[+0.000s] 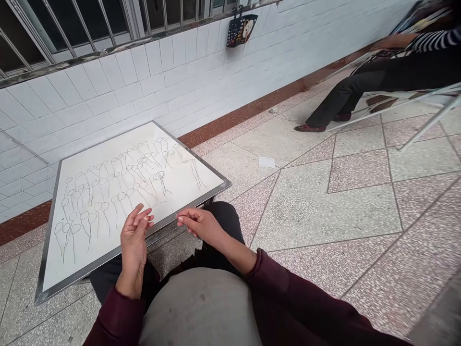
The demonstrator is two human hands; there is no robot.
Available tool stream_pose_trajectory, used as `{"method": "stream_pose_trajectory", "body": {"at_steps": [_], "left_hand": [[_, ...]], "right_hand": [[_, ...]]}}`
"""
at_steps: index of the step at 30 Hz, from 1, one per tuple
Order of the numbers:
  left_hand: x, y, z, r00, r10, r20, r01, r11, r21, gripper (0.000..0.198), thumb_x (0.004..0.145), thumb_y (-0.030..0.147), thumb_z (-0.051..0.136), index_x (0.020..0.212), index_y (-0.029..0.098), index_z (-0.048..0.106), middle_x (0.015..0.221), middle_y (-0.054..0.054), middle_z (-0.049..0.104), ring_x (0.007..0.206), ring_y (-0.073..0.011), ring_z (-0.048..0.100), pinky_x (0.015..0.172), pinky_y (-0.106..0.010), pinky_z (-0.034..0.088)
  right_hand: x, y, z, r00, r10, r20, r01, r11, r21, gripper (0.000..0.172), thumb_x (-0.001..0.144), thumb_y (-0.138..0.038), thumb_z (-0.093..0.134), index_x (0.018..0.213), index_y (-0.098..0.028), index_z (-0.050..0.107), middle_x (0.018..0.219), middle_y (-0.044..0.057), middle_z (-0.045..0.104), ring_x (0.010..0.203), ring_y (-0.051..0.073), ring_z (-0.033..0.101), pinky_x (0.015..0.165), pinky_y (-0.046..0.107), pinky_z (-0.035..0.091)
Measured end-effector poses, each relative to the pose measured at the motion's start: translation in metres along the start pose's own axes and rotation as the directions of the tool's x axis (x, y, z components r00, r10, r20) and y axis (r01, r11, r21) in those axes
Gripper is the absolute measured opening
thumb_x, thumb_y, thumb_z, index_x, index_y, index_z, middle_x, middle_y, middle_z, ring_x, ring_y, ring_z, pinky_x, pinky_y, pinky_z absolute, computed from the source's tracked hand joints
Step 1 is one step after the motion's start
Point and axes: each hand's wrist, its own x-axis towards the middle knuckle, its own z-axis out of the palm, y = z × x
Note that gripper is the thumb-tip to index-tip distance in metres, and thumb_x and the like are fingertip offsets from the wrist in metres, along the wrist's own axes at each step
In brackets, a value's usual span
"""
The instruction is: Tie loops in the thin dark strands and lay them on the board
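Observation:
My left hand [136, 233] is raised over the near edge of a white board [108, 139], its thumb and fingertips pinched together. Whatever it holds is too fine to make out. To its right, my right hand [201, 226] pinches a very thin strand between thumb and forefinger, just beyond the board's rim. Several thin dark strands with looped ends [103, 206] lie in uneven rows across the board. At the board's right side, one bent strand [194, 173] lies apart from the rows.
The metal-edged board rests by my knees, close to a white tiled wall [173, 81] with barred windows. A dark patterned bag [241, 30] hangs on the wall. At right sits another person [360, 86] in dark trousers. A white paper piece [266, 162] lies on the floor.

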Motion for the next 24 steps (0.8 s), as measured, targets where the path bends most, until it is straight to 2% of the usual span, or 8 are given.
{"method": "stream_pose_trajectory", "body": {"at_steps": [4,9,13,17,20,24], "left_hand": [[-0.003,-0.001,0.001,0.997,0.045,-0.057,-0.043,0.998,0.045,0.040,0.078,0.033,0.072,0.114,0.016,0.065,0.105,-0.010,0.071,0.084,-0.0150,0.067,0.078,-0.030,0.052],[-0.002,-0.001,0.000,0.993,0.073,-0.094,-0.064,0.993,0.097,0.038,0.076,0.034,0.073,0.108,0.014,0.067,0.094,-0.009,0.073,0.081,-0.0178,0.069,0.080,-0.035,0.054],[0.000,-0.001,0.002,0.999,0.018,-0.052,-0.010,0.988,0.151,0.042,0.074,0.036,0.074,0.109,0.013,0.067,0.087,-0.008,0.074,0.080,-0.0183,0.070,0.082,-0.036,0.054],[0.000,-0.004,0.006,0.999,-0.053,-0.001,0.053,0.987,0.152,0.046,0.072,0.037,0.075,0.111,0.013,0.066,0.088,-0.008,0.074,0.080,-0.0176,0.070,0.081,-0.034,0.053],[-0.001,-0.003,0.006,0.993,-0.109,0.039,0.101,0.980,0.169,0.049,0.072,0.036,0.075,0.114,0.013,0.064,0.086,-0.007,0.074,0.077,-0.0158,0.068,0.078,-0.031,0.053],[0.001,0.003,0.002,0.980,-0.147,0.132,0.107,0.957,0.268,0.053,0.074,0.036,0.072,0.122,0.016,0.061,0.079,-0.003,0.071,0.070,-0.0132,0.063,0.072,-0.028,0.051]], "right_hand": [[-0.001,-0.001,-0.001,0.998,0.044,0.051,-0.045,0.999,0.030,0.028,0.078,-0.043,0.066,0.085,-0.016,0.067,0.075,0.002,0.068,0.049,0.007,0.050,0.040,0.016,0.040],[0.003,0.002,-0.002,0.973,0.079,0.217,-0.092,0.994,0.052,0.032,0.084,-0.045,0.062,0.096,-0.016,0.064,0.081,0.004,0.070,0.050,0.006,0.048,0.042,0.016,0.036],[0.014,0.003,0.002,0.981,-0.068,0.181,0.087,0.991,-0.100,0.031,0.089,-0.042,0.056,0.110,-0.019,0.060,0.073,0.000,0.068,0.052,0.009,0.045,0.048,0.019,0.034],[0.027,0.001,0.009,0.962,-0.229,0.147,0.258,0.939,-0.225,0.025,0.092,-0.037,0.053,0.106,-0.020,0.063,0.070,-0.002,0.065,0.056,0.010,0.047,0.055,0.022,0.036],[0.033,0.002,0.009,0.948,-0.273,0.164,0.306,0.923,-0.231,0.021,0.092,-0.034,0.052,0.097,-0.019,0.066,0.066,-0.002,0.061,0.060,0.011,0.051,0.061,0.023,0.039],[0.037,0.004,-0.002,0.932,-0.273,0.240,0.327,0.918,-0.223,0.023,0.094,-0.032,0.050,0.103,-0.019,0.067,0.069,-0.002,0.061,0.066,0.012,0.055,0.066,0.023,0.042]]}}
